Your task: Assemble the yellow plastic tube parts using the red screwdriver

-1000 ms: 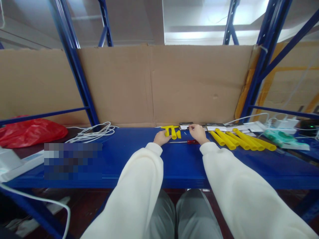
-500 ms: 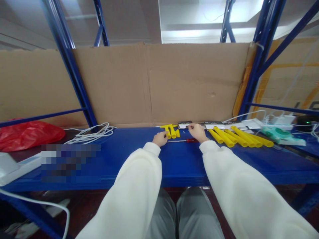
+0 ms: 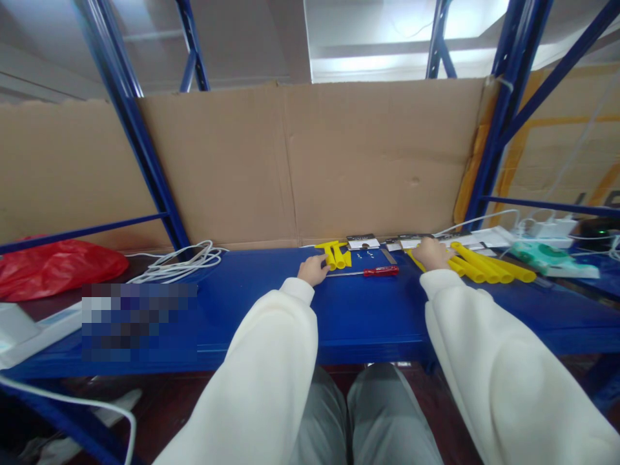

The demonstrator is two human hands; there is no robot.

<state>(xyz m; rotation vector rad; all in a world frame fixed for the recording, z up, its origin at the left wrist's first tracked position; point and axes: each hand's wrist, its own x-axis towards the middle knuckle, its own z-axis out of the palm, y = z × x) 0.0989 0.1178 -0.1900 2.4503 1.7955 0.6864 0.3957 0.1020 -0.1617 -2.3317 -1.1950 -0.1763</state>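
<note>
My left hand (image 3: pixel 314 269) is on the blue shelf with its fingers curled against the left one of two yellow T-shaped plastic pieces (image 3: pixel 336 257). Farther right, my right hand (image 3: pixel 432 254) reaches down over the row of yellow tubes (image 3: pixel 484 265). Its fingers are bent round a tube there and partly hidden by the hand itself. Between my hands lies a screwdriver (image 3: pixel 381 272) with a red handle, its shaft pointing left. Behind it are small screws (image 3: pixel 359 256), a flat metal strip (image 3: pixel 389 256) and a black-and-white card (image 3: pixel 362 242).
A cardboard panel (image 3: pixel 217 168) closes the back. White cable (image 3: pixel 194 258) lies coiled at left beside a red bag (image 3: pixel 62 263). A green-and-white packet (image 3: pixel 552 259) and white plugs (image 3: pixel 552 226) are at right. The blue shelf (image 3: pixel 368 316) ends in front of my knees.
My right hand has moved right, from near the card and screwdriver handle to the yellow tubes. The screws, metal strip and whole red handle now show. My left hand has stayed in place.
</note>
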